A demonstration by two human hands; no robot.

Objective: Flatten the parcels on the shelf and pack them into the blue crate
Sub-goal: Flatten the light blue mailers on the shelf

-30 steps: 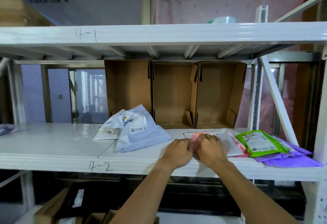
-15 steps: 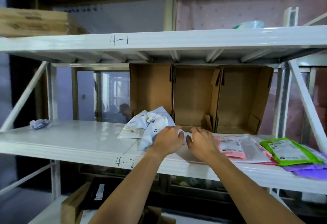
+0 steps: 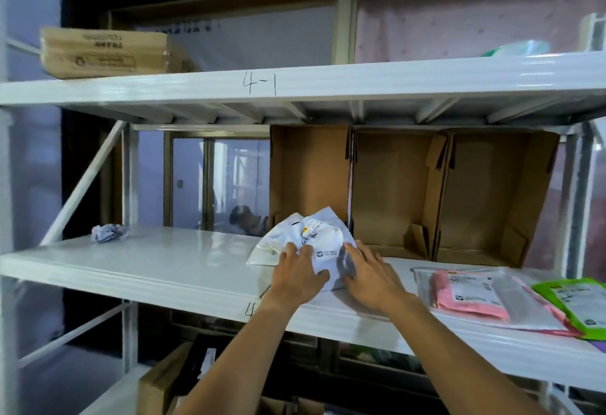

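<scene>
Writing "4-1" on upper shelf (image 3: 393, 84) | left hand (image 3: 296, 278); right hand (image 3: 372, 275); both flat, pressing white parcel (image 3: 323, 237)

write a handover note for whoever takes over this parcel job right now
Hands: left hand and right hand both open, pressing on the crumpled white parcel on the shelf.
To the right, the pink parcel and green parcel lie flat; small crumpled bundle far left.
Done: nothing visibly packed; blue crate not in view.
Left: flatten the white parcel, then pack everything.

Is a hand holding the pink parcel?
No, the pink parcel lies untouched on the shelf, while the left hand and right hand rest on the white parcel.
</scene>
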